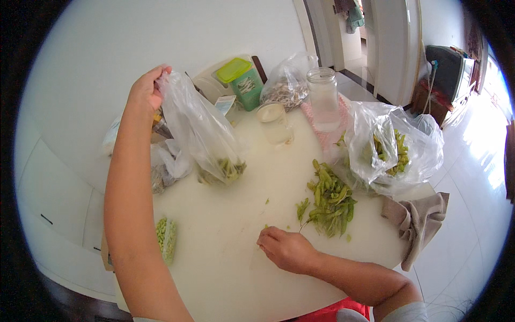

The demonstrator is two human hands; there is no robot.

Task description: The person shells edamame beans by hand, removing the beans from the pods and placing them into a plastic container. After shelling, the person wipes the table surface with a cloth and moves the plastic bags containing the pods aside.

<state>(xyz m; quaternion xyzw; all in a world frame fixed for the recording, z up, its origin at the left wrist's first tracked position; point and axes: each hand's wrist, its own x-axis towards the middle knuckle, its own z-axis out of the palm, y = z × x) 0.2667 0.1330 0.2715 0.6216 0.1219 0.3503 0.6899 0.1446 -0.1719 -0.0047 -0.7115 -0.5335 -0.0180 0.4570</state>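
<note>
My left hand (148, 89) grips the top of a clear plastic bag (197, 120), raised over the far left of the table. Green pods or pod shells (226, 171) lie in the bag's bottom. Low over the tabletop, my right hand (287, 250) has its fingers drawn together; whether anything small is between them is hidden. Just beyond it lies a pile of green bean pods (332, 201), probably edamame. A clear container of shelled green beans (169, 241) sits beside my left forearm. At the right, an open plastic bag (372, 161) holds more pods.
Along the back of the white table (225, 277) stand a green-lidded container (247, 90), a bag of dried food (285, 88), a glass jar (323, 106) on a pink cloth (312, 116), and a lidded clear jar (275, 126). A brown cloth (418, 225) hangs over the right edge.
</note>
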